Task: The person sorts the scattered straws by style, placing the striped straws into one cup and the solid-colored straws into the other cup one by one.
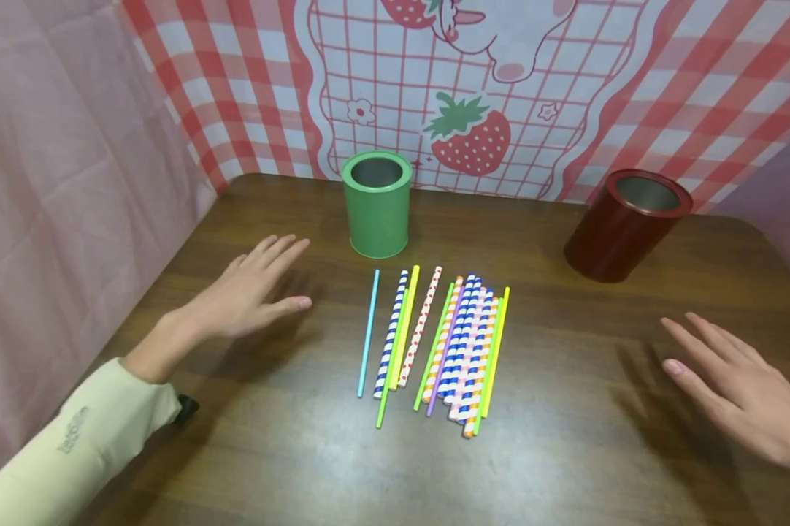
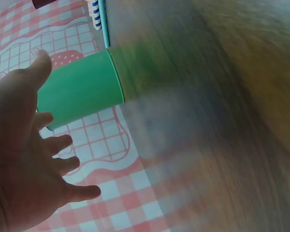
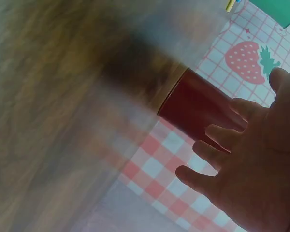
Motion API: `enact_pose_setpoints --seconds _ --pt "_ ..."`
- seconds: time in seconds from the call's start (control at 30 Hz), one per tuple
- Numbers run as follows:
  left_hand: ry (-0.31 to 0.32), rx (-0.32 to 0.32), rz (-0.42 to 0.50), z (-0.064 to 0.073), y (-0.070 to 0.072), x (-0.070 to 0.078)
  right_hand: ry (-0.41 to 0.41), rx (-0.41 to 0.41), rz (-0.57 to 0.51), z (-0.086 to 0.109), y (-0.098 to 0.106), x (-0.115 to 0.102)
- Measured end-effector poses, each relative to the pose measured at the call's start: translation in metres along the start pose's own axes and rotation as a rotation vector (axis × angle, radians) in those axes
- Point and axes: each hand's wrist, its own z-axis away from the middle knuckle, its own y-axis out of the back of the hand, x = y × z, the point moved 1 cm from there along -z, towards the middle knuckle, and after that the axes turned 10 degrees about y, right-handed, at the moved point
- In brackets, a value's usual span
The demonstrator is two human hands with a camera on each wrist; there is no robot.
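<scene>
My left hand [image 1: 253, 288] hovers over the left part of the table with its fingers stretched out, holding nothing. Over the right side my right hand [image 1: 739, 380] also spreads its fingers, and nothing is in it. Between the hands lie several straws side by side. On the left of them is a thin blue straw [image 1: 368, 336], then a blue-striped straw [image 1: 391, 332], a yellow straw [image 1: 405, 321] and a red-dotted straw [image 1: 421, 325]. A tighter bunch of striped and plain straws [image 1: 463, 351] lies to their right. Behind stand a green can [image 1: 378, 212] and a dark red can [image 1: 621, 226].
The wooden table [image 1: 303, 453] backs onto a red and white checked cloth [image 1: 250, 80] with strawberries printed on it. A pink curtain [image 1: 60, 183] hangs along the left side. The left arm wears a pale sleeve [image 1: 86, 438].
</scene>
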Motion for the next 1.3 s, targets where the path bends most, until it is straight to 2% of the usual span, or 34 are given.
enact_pose_setpoints --seconds 0.2,0.37,0.53,0.7,0.87,1.13,1.23,1.3 --pt "-0.080 0.132 0.043 -0.017 -0.001 0.005 0.015 -0.004 -0.028 -0.007 0.001 -0.008" --pt "-0.085 0.186 0.107 -0.030 0.001 0.011 -0.001 -0.028 -0.025 -0.014 0.004 -0.016" --pt "-0.036 0.240 0.206 -0.042 0.006 0.019 -0.015 -0.033 -0.042 -0.025 0.007 -0.028" --pt "0.031 0.283 0.304 -0.054 0.008 0.025 -0.020 0.025 -0.093 -0.037 0.006 -0.045" --pt "0.072 0.312 0.387 -0.067 0.008 0.028 0.011 0.066 -0.149 -0.048 0.005 -0.060" --pt "0.132 0.336 0.471 -0.087 0.010 0.037 0.031 0.092 -0.325 -0.063 0.001 -0.074" --pt "0.149 0.350 0.491 -0.095 0.012 0.040 0.020 0.075 -0.407 -0.070 -0.002 -0.080" --pt "0.158 0.354 0.505 -0.100 0.013 0.041 0.007 0.052 -0.500 -0.074 -0.005 -0.083"
